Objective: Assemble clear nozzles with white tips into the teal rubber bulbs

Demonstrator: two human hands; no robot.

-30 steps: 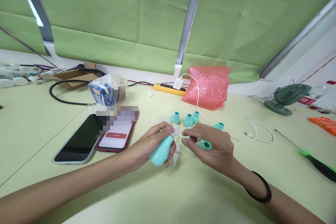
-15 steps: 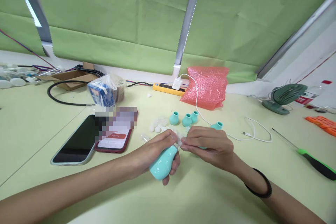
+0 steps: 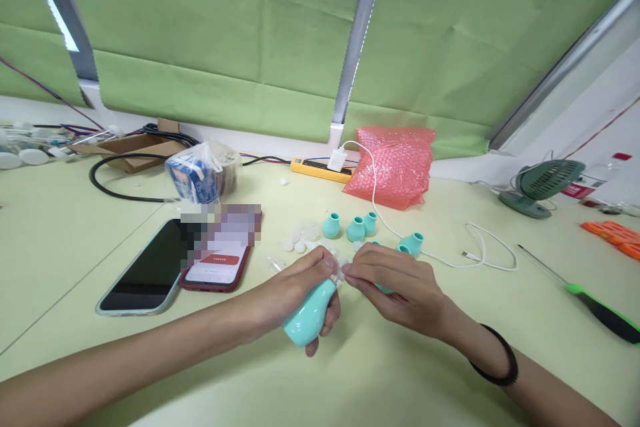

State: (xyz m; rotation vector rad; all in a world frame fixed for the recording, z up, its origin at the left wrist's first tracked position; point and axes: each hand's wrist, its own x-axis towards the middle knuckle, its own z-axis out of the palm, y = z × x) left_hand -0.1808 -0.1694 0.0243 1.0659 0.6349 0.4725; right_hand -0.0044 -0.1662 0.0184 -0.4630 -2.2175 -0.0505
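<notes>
A glossy turquoise bulb-shaped piece (image 3: 307,320) is wrapped in my left hand (image 3: 313,273), its round end tilted down toward me. My right hand (image 3: 400,283) pinches at a small clear part (image 3: 340,272) by the bulb's narrow end, touching close to my left thumb. What exactly that part is, I cannot make out. Beyond my hands stand several turquoise bulb-shaped pieces with open necks (image 3: 355,229); some are partly hidden behind my right hand. Small translucent white pieces (image 3: 300,240) lie in a loose pile behind my left hand.
Two phones, one dark (image 3: 145,273) and one red-cased (image 3: 220,267), lie at left. Behind are a plastic-wrapped blue package (image 3: 193,177), a yellow power strip (image 3: 315,171) and pink bubble wrap (image 3: 393,167). A white cable (image 3: 483,253), screwdriver (image 3: 600,310) and green fan (image 3: 547,180) are at right.
My right hand has shifted slightly and its fingers lean a little differently, uncovering more of the turquoise pieces behind it. The held bulb has moved slightly down and left.
</notes>
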